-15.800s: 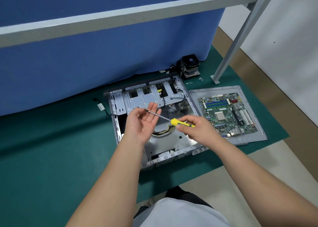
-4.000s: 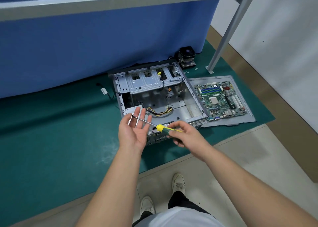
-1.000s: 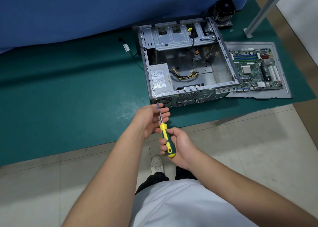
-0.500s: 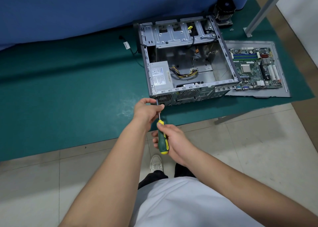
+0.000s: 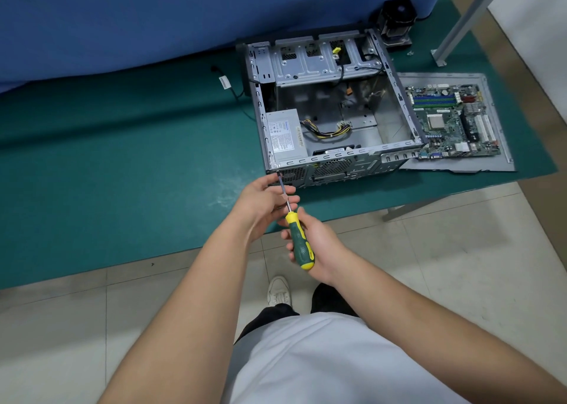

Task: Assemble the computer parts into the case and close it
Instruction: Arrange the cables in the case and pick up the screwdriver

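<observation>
My right hand point(image 5: 316, 247) is closed around the green and yellow handle of the screwdriver point(image 5: 299, 241). My left hand point(image 5: 265, 202) is just in front of it, with the fingers loosely curled around the thin shaft to guide it. The tip touches the near left corner of the case point(image 5: 334, 103), on its rear panel, just beyond my left fingers. I cannot see the screw itself; it is too small or hidden behind the tip.

The case lies open on the green surface point(image 5: 122, 158), ahead of both hands. The power supply point(image 5: 285, 135) sits inside it at the near left corner, directly past the tip. The motherboard point(image 5: 451, 121) is not yet in; it lies on a grey panel point(image 5: 460, 166) far to the right of my right hand. The cooler point(image 5: 395, 23) stands behind the case, well away from me.

I think I am fixing the power supply to the rear panel. The danger is in the angle: the shaft comes from low and a little from the right, so the tip may slip out of the screw head and damage it, or the screw may go in crooked. If the screw falls, it can roll off the edge to the floor near my shoe point(image 5: 277, 290). If I push too hard, the case may slide away, because no hand is holding it.
</observation>
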Demonstrator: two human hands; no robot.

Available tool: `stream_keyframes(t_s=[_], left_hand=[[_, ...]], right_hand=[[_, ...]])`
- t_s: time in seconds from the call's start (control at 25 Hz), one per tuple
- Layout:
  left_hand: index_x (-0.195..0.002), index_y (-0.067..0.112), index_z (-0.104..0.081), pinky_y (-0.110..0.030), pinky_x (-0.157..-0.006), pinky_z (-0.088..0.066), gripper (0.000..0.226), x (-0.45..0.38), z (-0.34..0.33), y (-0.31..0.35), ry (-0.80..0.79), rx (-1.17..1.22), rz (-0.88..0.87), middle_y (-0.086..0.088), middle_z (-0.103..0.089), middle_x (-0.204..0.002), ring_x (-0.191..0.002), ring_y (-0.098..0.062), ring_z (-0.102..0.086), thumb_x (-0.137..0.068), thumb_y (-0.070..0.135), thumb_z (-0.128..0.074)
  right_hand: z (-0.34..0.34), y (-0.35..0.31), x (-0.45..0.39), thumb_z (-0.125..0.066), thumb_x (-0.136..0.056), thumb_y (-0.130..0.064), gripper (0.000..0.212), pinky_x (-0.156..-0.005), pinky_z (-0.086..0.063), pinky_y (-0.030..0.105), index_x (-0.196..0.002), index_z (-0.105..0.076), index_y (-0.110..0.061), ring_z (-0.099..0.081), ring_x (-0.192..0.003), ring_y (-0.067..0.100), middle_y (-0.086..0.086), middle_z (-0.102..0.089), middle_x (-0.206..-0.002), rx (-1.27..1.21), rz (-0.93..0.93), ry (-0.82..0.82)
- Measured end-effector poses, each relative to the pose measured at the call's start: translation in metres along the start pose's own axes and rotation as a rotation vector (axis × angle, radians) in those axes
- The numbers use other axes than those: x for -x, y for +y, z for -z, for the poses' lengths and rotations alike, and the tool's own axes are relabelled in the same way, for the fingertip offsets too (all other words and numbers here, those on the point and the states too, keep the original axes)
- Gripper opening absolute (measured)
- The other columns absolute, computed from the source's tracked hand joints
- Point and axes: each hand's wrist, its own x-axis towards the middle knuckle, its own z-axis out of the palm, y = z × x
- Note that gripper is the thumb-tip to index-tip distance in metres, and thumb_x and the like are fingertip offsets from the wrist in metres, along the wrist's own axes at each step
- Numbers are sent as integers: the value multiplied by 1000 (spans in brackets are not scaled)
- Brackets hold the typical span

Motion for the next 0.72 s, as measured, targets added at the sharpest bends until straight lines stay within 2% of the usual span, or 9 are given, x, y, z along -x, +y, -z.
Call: stream_keyframes(t_s=[0.08, 0.16, 0.24, 0.4, 0.52, 0.64, 0.72], left_hand=[[-127, 14, -51, -28, -60, -61, 50, 0, 2, 1, 38, -43, -3, -11, -74, -102, -73, -19, -76, -91, -20, -53], [-125, 14, -57, -28, -60, -61, 49, -3, 3, 1, 96, -84, -15, -7, -75, -90, -69, -17, -74, -88, -17, -63], [-124, 15, -60, -31, -66, -62, 50, -7, 1, 0, 158, -156, -32, -4, -74, -83, -72, -18, -72, -84, -14, -70], [-120, 17, -61, -40, -82, -62, 45, -9, -10, -2, 255, -329, -113, 1, -65, -80, -74, -18, -66, -83, 1, -80], [-123, 13, -58, -41, -81, -61, 39, -6, -10, -6, 221, -257, -130, -1, -65, -83, -73, -20, -66, -89, 3, -74], [-131, 11, -49, -34, -69, -62, 40, 0, -7, -7, 109, -62, -80, -11, -73, -103, -73, -19, -72, -96, -7, -53], [-135, 12, -46, -32, -69, -62, 44, 2, -6, -7, 75, -38, -85, -13, -73, -110, -77, -20, -74, -97, -11, -45]], right_hand=[[0, 4, 1, -54, -102, -51, 40, -51, -47, 27, -109, -61, -13, -55, -54, 16, 5, -64, -72, 33, 43, 6], [1, 13, 2, -61, -101, -39, 31, -60, -53, 33, -111, -56, -10, -61, -59, 20, 8, -65, -78, 21, 95, 6], [-1, 19, 3, -66, -100, -28, 29, -67, -56, 36, -115, -54, -7, -64, -65, 22, 11, -64, -86, 14, 129, 16], [-5, 21, 2, -66, -100, -19, 16, -57, -53, 29, -106, -56, -7, -65, -66, 18, 9, -64, -86, 61, 158, 72], [-8, 20, 1, -60, -103, -22, 15, -50, -49, 26, -101, -54, -9, -63, -59, 17, 4, -62, -72, -33, 128, 27], [-5, 19, 3, -53, -105, -35, 26, -52, -46, 25, -96, -60, -12, -60, -60, 14, 0, -64, -71, -102, 23, -22], [0, 17, 2, -50, -105, -40, 31, -53, -44, 24, -95, -63, -13, -58, -60, 12, -2, -64, -71, -121, -23, -52]])
